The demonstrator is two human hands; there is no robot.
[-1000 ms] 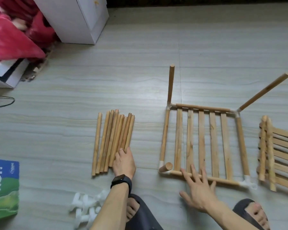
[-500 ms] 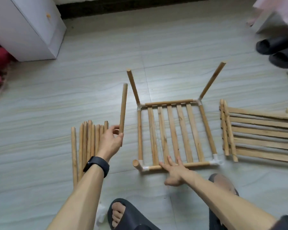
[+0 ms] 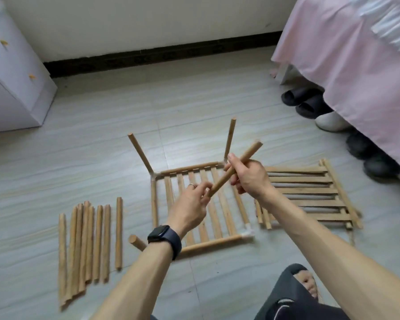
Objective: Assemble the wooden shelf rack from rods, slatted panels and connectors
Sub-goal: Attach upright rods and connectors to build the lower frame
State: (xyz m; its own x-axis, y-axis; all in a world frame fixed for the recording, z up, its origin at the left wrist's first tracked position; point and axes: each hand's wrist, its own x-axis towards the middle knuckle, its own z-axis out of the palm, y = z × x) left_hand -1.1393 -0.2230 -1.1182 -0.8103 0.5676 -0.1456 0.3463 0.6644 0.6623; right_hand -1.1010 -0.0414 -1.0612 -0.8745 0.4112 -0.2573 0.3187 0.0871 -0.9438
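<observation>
**One rod held in both hands above the half-built frame**

The right hand (image 3: 249,176) curls its fingers round the middle of a smooth, round wooden rod (image 3: 246,157). The left hand (image 3: 189,204) pinches the rod's lower end between its fingertips. The rod slants up toward the right, in the air at the centre of the frame. The left hand wears a ring (image 3: 191,185), and a dark watch (image 3: 164,239) sits on its wrist.

Directly below the hands a slatted panel (image 3: 217,242) lies flat on the floor, its thin flat slats framed by round rails. White plastic connectors (image 3: 247,234) cap its corners. Two upright rods (image 3: 140,153) rise from the far corners, leaning outward, and a third stands at the near left corner, seen end-on.

Left of the panel, loose rods (image 3: 88,245) lie side by side in a rough row. To its right lies a stack of spare slatted panels (image 3: 310,192).

The floor (image 3: 102,135) is pale grey tile with a wavy grain. A white cabinet (image 3: 14,77) stands at upper left, and a pink cloth (image 3: 356,65) drapes down at upper right, with dark slippers (image 3: 305,100) at its hem.
</observation>
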